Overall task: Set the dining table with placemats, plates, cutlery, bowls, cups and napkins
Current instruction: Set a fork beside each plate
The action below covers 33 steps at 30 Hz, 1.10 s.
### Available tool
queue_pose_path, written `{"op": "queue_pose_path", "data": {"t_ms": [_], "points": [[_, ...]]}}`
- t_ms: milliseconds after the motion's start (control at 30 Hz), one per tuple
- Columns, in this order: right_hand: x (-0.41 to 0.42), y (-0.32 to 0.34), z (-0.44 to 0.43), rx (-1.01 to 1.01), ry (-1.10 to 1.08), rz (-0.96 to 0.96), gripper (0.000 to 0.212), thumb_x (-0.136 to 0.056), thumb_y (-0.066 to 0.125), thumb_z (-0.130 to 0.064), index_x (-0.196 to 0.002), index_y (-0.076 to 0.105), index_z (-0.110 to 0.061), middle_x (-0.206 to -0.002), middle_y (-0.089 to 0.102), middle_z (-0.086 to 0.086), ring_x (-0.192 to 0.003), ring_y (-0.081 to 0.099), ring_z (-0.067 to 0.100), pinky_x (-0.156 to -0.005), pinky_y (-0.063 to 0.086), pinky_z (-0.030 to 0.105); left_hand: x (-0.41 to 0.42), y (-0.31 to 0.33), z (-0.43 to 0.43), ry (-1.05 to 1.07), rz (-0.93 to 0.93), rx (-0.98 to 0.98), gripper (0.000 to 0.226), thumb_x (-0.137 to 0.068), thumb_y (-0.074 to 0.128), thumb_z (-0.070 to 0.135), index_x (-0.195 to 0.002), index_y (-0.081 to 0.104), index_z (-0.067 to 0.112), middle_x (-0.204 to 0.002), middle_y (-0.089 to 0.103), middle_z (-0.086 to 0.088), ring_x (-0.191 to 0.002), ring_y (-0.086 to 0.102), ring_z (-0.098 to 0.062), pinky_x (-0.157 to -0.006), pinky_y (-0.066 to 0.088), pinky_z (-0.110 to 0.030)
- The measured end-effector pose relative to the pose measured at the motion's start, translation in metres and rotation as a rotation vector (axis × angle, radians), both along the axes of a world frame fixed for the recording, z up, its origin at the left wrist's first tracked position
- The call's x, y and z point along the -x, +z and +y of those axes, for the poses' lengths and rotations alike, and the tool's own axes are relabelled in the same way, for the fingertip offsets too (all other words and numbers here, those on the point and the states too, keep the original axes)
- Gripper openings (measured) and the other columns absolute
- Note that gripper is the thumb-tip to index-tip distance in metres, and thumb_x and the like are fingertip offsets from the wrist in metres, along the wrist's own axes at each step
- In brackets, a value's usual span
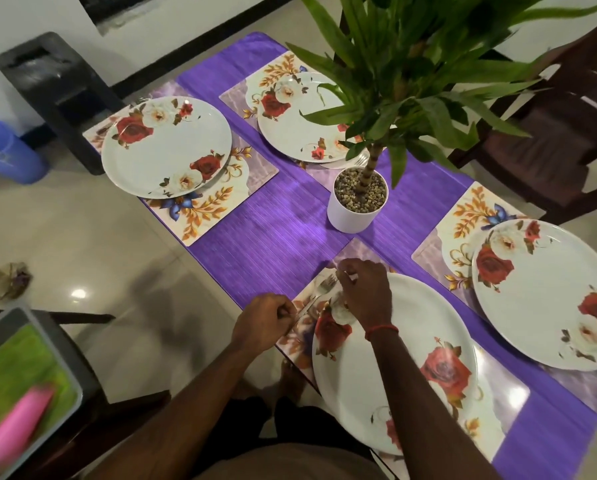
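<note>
My left hand (262, 322) is closed in a fist around metal cutlery handles at the table's near left edge. A fork (326, 284) sticks out of it over the nearest placemat (297, 344). My right hand (363, 289) reaches over the rim of the nearest floral plate (394, 368) and pinches the fork near its tines. Three more floral plates sit on placemats: one at the right (549, 296), one at the far left (167, 147), one at the far side (300, 123) with a fork (359, 161) beside it.
A white pot (357, 206) with a leafy plant stands mid-table on the purple runner (273, 237). A grey tray (30, 375) with a green cloth and a pink item sits at lower left. A dark chair (549, 140) stands at the right; a black bin (58, 88) and a blue bucket (10, 154) stand on the floor.
</note>
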State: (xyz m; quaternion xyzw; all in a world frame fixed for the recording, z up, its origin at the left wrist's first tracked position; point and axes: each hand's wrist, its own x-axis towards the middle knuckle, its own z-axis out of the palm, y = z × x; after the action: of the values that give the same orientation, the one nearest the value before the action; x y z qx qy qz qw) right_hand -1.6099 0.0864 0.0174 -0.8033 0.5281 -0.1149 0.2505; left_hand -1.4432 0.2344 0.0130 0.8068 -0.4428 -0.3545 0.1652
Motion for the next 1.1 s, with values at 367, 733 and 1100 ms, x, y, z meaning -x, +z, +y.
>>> {"op": "queue_pose_path", "data": {"t_ms": [367,733,1100], "points": [[0.060,-0.003,0.022,-0.146,-0.056,0.036,0.046,-0.086,0.072,-0.034,-0.129,0.057,-0.025,-0.117,0.061,0.003,-0.111,0.053,0.024,-0.085,0.050,0.040,0.009,-0.002,-0.006,-0.006,-0.092,0.034,0.023,-0.085,0.079,0.040,-0.102,0.076,0.025,-0.086,0.073,0.013,-0.069,0.064,-0.005,-0.065,0.057,-0.027],[0.047,-0.013,0.032,-0.091,0.012,0.132,0.075,-0.080,0.076,-0.051,-0.146,0.047,-0.029,-0.128,0.060,0.006,-0.114,0.056,0.025,-0.083,0.054,0.039,0.007,-0.004,-0.006,0.031,-0.075,0.023,0.016,-0.087,0.078,0.037,-0.099,0.078,0.027,-0.080,0.073,0.015,-0.067,0.066,-0.004,-0.067,0.060,-0.030],[0.038,-0.028,0.029,0.033,0.045,0.085,0.063,-0.074,0.074,-0.053,-0.128,0.064,-0.023,-0.112,0.072,0.006,-0.095,0.066,0.026,-0.080,0.057,0.045,0.007,-0.002,-0.007,0.064,-0.034,0.035,0.010,-0.085,0.081,0.034,-0.090,0.078,0.026,-0.072,0.069,0.017,-0.062,0.064,-0.002,-0.056,0.046,-0.020]]}}
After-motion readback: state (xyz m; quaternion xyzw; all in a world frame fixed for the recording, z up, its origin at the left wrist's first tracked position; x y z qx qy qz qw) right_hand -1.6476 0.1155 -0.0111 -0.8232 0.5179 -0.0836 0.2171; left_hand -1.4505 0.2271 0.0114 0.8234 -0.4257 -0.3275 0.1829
